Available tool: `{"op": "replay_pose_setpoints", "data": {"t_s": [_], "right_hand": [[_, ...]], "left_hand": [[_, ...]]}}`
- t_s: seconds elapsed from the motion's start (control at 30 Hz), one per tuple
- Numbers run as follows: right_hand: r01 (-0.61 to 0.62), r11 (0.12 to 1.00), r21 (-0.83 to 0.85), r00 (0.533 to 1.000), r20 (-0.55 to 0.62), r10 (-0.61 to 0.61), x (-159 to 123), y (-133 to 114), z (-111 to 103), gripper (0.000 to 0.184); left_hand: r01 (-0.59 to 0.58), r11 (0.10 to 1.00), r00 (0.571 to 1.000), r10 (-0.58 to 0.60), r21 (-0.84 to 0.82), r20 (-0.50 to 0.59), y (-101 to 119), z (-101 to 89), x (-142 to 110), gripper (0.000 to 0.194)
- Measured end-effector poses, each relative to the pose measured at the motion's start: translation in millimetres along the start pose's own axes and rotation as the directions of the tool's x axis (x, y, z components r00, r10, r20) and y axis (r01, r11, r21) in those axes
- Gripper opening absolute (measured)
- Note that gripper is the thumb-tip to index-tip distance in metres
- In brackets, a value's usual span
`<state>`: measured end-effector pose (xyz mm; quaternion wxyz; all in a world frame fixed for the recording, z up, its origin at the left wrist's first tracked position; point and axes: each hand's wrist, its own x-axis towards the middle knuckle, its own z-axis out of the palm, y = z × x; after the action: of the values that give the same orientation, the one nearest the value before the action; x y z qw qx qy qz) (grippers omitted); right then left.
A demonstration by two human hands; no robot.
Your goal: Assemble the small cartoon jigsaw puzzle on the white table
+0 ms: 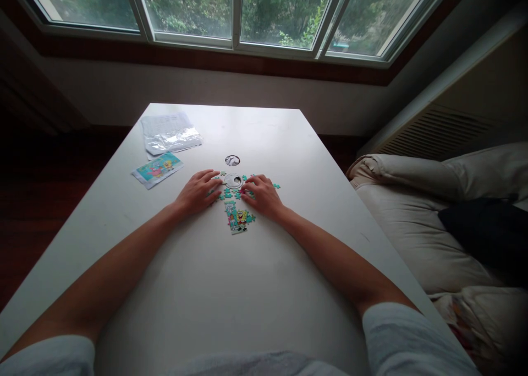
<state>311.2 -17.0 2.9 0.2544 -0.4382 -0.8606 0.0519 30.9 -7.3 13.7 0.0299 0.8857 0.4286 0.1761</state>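
Both my hands rest among loose turquoise puzzle pieces [228,194] on the white table. My left hand [199,189] lies at the left of the pieces, fingers stretched toward them. On the other side my right hand [262,194] has its fingers spread and bent over several pieces, near a pink one. Between the hands sits a round tin [234,181] with something small inside. A round shiny lid [232,160] lies just beyond it. Closer to me is a partly joined cartoon puzzle [237,217] with a yellow square figure. Whether a fingertip pinches a piece is too small to see.
At the table's far left lie a clear plastic bag [171,135] with paper and a printed cartoon picture card [157,169]. The white table [231,299] stands before a window. A beige sofa [406,222] with a dark cloth [487,235] is along the right.
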Motion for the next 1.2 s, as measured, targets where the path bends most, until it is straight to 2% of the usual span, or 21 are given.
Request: {"op": "replay_pose_setpoints", "data": {"t_s": [0.47,0.6,0.7,0.83,0.93,1.1,1.2], "right_hand": [[-0.009,0.999,0.044,1.000,0.000,0.009,2,-2,0,0.006],[0.026,0.991,0.133,0.999,-0.035,-0.022,2,-3,-3,0.010],[-0.011,0.968,0.249,0.997,-0.073,0.030,1,-5,-8,0.008],[-0.110,0.859,0.500,0.987,-0.049,0.156,-1,-8,-14,0.015],[-0.160,0.764,0.625,0.977,-0.011,0.214,-1,-9,-15,0.020],[-0.193,0.657,0.729,0.974,0.058,0.221,0,-8,-14,0.028],[-0.204,0.608,0.768,0.974,0.094,0.207,0,-10,-12,0.030]], "left_hand": [[-0.028,1.000,0.999,0.028,0.011,-0.015,2,-0.2,0,0.041],[-0.082,0.997,0.996,0.082,-0.013,-0.027,6,-3.5,-2,0.033],[-0.143,0.987,0.990,0.142,-0.068,-0.027,13,-8.0,-3,0.023],[-0.202,0.973,0.979,0.205,-0.113,0.019,26,-15.3,-3,0.018],[-0.209,0.966,0.972,0.222,-0.150,0.075,33,-18.0,-3,0.018],[-0.191,0.967,0.972,0.210,-0.168,0.106,34,-15.9,-3,0.022],[-0.142,0.975,0.985,0.156,-0.173,0.073,36,-16.0,-2,0.023]]}}
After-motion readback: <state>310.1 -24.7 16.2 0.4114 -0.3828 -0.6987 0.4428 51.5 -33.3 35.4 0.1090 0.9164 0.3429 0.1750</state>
